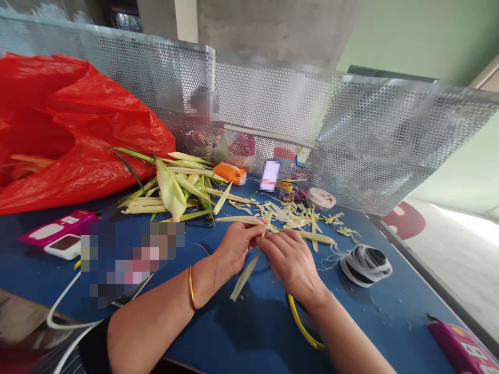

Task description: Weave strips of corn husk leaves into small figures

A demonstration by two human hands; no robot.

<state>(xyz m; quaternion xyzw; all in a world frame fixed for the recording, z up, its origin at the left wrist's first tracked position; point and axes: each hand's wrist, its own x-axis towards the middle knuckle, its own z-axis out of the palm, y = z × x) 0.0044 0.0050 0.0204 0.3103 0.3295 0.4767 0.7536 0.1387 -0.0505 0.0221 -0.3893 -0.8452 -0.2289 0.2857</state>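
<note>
Pale green corn husk strips [245, 275] are pinched between my two hands above the blue table. My left hand [234, 246], with a gold bangle on its wrist, grips them with thumb and forefinger. My right hand [290, 259] closes on the same strips from the other side, its fingertips touching the left hand's. One strip hangs below the hands, and others stick out left and right. A yellow curved tube [300, 324] shows under my right wrist; its rest is hidden. To the right lies a spool of white thread [366, 265], with loose loops trailing toward the husks.
A heap of corn husks [171, 192] lies at back left beside a large red plastic bag [86, 119]. Husk scraps [288, 213], a tape roll [322, 198], an orange packet [230, 173] and a lit phone [270, 175] sit along the perforated metal screen [268, 98]. A magenta box [62, 228] lies left.
</note>
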